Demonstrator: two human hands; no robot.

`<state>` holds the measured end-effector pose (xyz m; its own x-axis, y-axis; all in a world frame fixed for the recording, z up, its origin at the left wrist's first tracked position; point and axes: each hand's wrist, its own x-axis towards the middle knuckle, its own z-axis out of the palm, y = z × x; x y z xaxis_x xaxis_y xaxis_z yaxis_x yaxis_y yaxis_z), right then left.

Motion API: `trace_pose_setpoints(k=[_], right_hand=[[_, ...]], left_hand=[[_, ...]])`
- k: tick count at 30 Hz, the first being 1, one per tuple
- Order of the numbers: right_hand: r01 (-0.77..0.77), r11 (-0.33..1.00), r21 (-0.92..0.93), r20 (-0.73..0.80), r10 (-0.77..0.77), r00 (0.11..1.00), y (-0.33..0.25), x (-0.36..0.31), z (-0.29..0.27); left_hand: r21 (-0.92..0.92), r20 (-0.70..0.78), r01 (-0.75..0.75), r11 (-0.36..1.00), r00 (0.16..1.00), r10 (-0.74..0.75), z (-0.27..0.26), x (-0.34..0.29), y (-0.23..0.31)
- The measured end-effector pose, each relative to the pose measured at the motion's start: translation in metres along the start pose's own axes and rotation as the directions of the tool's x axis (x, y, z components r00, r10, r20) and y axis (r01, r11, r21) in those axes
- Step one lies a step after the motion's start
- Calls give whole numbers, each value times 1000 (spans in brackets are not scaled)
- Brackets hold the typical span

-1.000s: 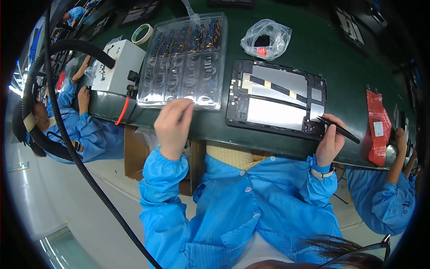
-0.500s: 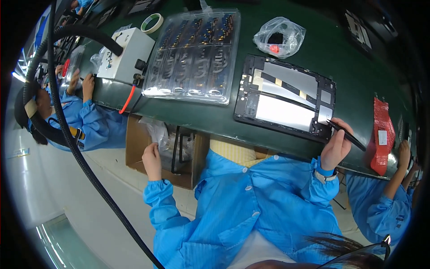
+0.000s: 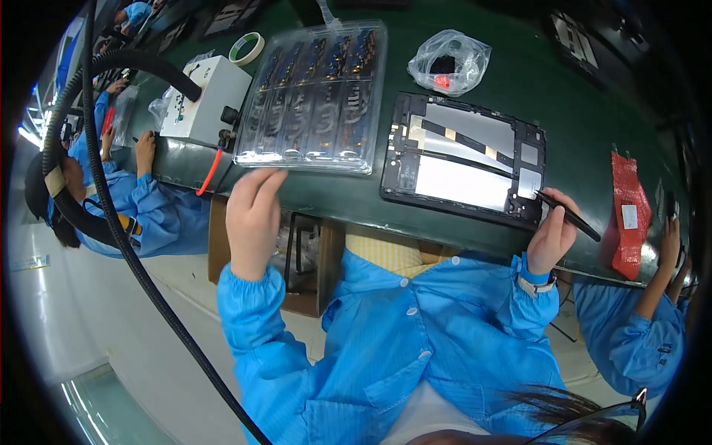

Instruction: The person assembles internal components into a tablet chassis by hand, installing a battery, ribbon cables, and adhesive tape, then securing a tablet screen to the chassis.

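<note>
My right hand [image 3: 551,236] is closed around black tweezers [image 3: 575,216]. Their tips are at the lower right of an opened tablet [image 3: 463,159], by a pale patch, and whether they touch it I cannot tell. The tablet lies flat on the green bench, showing silver panels, a black frame and dark ribbon cables. My left hand [image 3: 254,222] is raised at the bench's near edge, just below the clear plastic tray [image 3: 311,157]. Its fingers are partly bent and apart, with nothing visible in them. Several small dark parts with blue and gold bits sit in the tray's compartments.
A white box-shaped device [image 3: 211,100] with a thick black hose stands left of the tray, near a tape roll [image 3: 246,48]. A clear bag [image 3: 450,63] lies behind the tablet, a red bubble-wrap pouch [image 3: 629,230] to its right. Below sits a cardboard box [image 3: 332,259]. Co-workers sit on both sides.
My left hand has risen from above the cardboard box to the bench edge near the tray. The tweezers stay in my right hand at the tablet's lower right. The view has shifted slightly.
</note>
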<state>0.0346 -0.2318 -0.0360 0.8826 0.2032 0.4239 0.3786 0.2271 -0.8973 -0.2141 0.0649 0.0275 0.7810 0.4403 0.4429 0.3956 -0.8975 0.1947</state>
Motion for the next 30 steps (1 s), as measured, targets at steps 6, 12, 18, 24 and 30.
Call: trace_pose_setpoints(k=[6,12,18,24,30], right_hand=[[8,1000,-16,-8,-8,1000,-3,-3,-1],[16,999,-39,-36,-17,999,-1,-2,-4],[128,991,25,-63,-126,990,-3,0,-5],[468,814,-344,177,-433,884,-58,-2,3],[870,72,-488,674,-601,428,-117,-3,39]], left_hand=[[36,137,-265,963,956,258,14,40,-10],[-241,148,-91,966,980,129,0,55,-23],[-229,-226,-114,967,972,61,-20,66,-20],[138,-273,-534,834,789,551,-18,49,28],[210,-392,-714,668,565,726,-13,48,127]])
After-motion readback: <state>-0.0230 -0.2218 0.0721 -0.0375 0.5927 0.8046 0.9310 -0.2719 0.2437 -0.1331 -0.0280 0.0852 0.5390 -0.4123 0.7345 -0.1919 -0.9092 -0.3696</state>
